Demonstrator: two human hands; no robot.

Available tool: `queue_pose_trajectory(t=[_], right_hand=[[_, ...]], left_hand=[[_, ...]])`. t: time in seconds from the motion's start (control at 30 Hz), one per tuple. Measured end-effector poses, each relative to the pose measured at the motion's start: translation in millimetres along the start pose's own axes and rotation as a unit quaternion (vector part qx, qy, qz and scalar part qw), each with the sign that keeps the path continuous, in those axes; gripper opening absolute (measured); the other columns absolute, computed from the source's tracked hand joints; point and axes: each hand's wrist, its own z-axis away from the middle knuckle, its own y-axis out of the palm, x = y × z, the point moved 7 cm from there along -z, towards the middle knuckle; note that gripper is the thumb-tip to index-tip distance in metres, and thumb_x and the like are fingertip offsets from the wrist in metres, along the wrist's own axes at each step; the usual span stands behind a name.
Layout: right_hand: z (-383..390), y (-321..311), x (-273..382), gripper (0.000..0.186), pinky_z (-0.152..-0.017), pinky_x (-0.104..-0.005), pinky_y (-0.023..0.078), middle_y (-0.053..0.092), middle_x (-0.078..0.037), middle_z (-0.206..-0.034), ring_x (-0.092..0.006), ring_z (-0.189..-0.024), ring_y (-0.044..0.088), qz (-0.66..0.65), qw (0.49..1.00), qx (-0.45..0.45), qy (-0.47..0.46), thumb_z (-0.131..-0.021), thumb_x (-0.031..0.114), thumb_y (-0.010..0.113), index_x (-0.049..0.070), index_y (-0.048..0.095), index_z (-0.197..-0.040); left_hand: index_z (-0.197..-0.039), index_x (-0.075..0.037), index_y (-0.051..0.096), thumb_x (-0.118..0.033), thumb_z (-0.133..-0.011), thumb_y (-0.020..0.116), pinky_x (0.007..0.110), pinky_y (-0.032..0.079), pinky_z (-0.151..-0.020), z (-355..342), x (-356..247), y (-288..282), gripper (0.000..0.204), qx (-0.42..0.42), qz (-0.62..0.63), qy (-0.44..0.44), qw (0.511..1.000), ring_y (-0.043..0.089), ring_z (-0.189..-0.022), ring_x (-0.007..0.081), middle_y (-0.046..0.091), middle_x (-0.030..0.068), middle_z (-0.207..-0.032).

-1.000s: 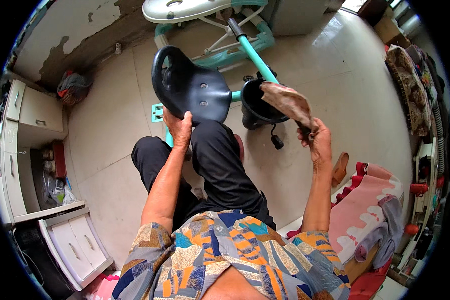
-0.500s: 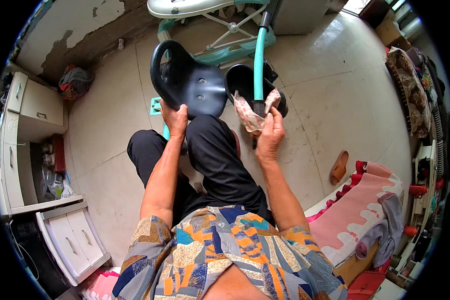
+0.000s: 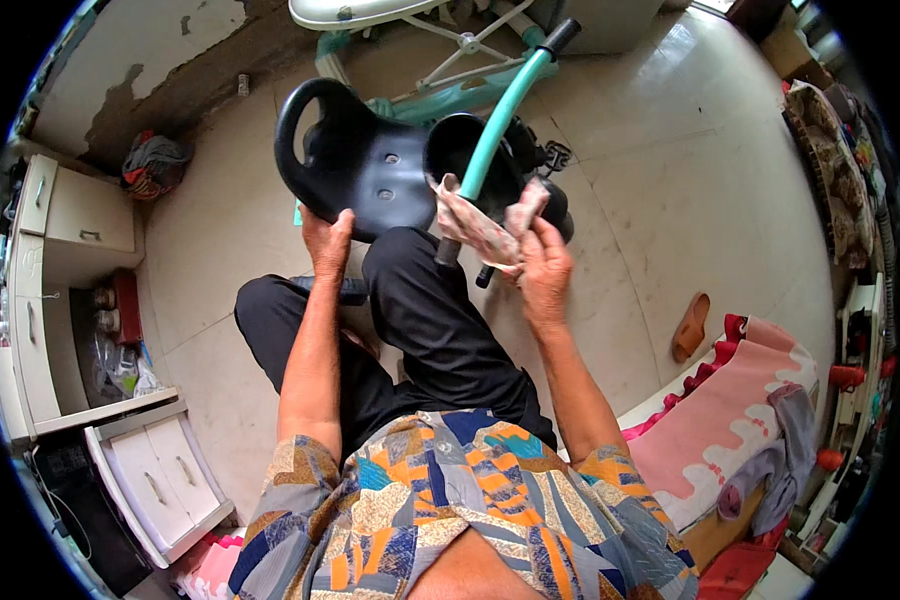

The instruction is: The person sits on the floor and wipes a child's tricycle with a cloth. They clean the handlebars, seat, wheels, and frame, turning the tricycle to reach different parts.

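Observation:
A black moulded seat [image 3: 360, 155] with a loop handle lies tilted above my knees. My left hand [image 3: 325, 243] grips its lower edge. A teal tubular bar [image 3: 505, 115] with black ends crosses over a hollow black part [image 3: 446, 145] to the seat's right. My right hand [image 3: 547, 262] pinches a pink-patterned cloth [image 3: 480, 232] that is draped around the bar's lower end. My legs [image 3: 410, 310] in dark trousers are below the seat.
Beyond it stand a white-and-teal frame [image 3: 467, 42] and, at left, white cabinets [image 3: 88, 215]. A cloth bundle [image 3: 153, 160] lies by the wall. At right are an orange slipper [image 3: 692, 325], a pink-covered seat [image 3: 710, 430] and piled items [image 3: 825, 180].
My right hand and the cloth have moved leftward to the teal bar, whose lower end has swung toward me and left. The seat and my left hand have shifted slightly left.

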Motion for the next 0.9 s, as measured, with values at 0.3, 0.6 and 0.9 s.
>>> queue_pose_trajectory(t=[0.3, 0.6, 0.9], right_hand=[[11, -137, -41, 0.027, -0.044, -0.0168, 0.039, 0.068, -0.002, -0.098, -0.0075, -0.062, 0.058, -0.207, 0.959, -0.171, 0.087, -0.096, 0.015, 0.059, 0.004, 0.060, -0.120], [-5, -80, -55, 0.025, -0.043, -0.0169, 0.044, 0.068, -0.002, -0.100, -0.0098, -0.070, 0.064, -0.217, 0.955, -0.145, 0.145, -0.094, 0.015, 0.063, 0.005, 0.061, -0.117], [11, -115, -44, 0.026, -0.047, -0.0186, 0.044, 0.068, -0.003, -0.100, -0.0084, -0.068, 0.061, -0.204, 0.959, -0.154, 0.124, -0.095, 0.013, 0.059, 0.004, 0.059, -0.120]], left_hand=[[-0.122, 0.005, 0.053, -0.016, -0.075, 0.072, 0.042, 0.044, -0.098, -26, 5, -53, 0.055, -0.077, -0.111, -0.020, 0.991, 0.061, -0.107, 0.0349, 0.063, 0.0220, -0.113], [-0.143, 0.002, 0.031, -0.015, -0.082, 0.071, 0.052, 0.050, -0.087, 23, -122, 48, 0.076, 0.228, -0.195, 0.107, 0.948, 0.060, -0.099, 0.0515, 0.058, 0.0317, -0.117], [-0.122, -0.007, 0.041, -0.005, -0.081, 0.064, 0.055, 0.049, -0.082, -25, -78, 25, 0.047, 0.195, -0.276, 0.121, 0.933, 0.061, -0.097, 0.0490, 0.061, 0.0238, -0.107]])
